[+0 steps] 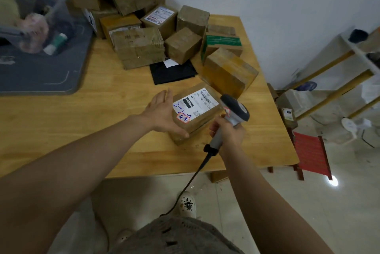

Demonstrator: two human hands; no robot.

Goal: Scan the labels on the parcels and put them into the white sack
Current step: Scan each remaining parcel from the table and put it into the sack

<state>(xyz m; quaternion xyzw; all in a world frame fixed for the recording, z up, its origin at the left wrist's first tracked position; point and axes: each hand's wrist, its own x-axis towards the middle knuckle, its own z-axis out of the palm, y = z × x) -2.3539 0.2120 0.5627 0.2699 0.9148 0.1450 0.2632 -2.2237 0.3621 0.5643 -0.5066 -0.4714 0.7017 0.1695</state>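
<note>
The parcel (202, 124) sits near the bench (92, 130) front edge, label (195, 102) up. The left hand (162, 112) braces its side with straight fingers, and the right hand (228, 131) grips the scanner (235, 108) aimed at it. Many boxes (144, 46) wait behind; no sack shows.

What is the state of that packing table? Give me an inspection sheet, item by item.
Surface: wooden table, parcels heaped at its far side.
Job's things: labelled parcel, label facing up; scanner aimed toward it; parcel pile behind; white sack not seen.
Clutter: black flat packet; grey tray and clear bin at the left.
Hands: left hand rests straight-fingered against the parcel's side; right hand grips the scanner handle.
Cables: scanner cable hangs down toward the floor.
Surroundings: white wall, shelf rack, red slatted rack on the right.
</note>
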